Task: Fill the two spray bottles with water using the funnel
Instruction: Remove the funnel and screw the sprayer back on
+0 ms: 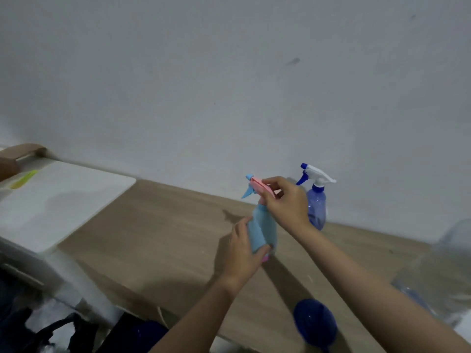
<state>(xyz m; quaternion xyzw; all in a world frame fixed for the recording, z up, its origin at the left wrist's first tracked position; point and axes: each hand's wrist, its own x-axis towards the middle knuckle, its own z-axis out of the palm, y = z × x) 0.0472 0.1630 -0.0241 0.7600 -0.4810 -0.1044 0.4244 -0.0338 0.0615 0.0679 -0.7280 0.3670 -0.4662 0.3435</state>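
A light blue spray bottle (263, 226) with a pink and blue spray head (256, 188) stands on the wooden table (158, 240). My left hand (242, 253) grips its lower body. My right hand (286, 202) is closed around its spray head at the neck. Behind it, against the wall, a clear blue spray bottle (316, 207) stands with its white and blue trigger head on. A dark blue funnel (314, 323) lies on the table near the front edge, under my right forearm.
A large clear water container (441, 273) sits at the right edge. A white board (58, 200) with a yellow-green object lies at the left, over a white cabinet. Dark bags sit on the floor at bottom left.
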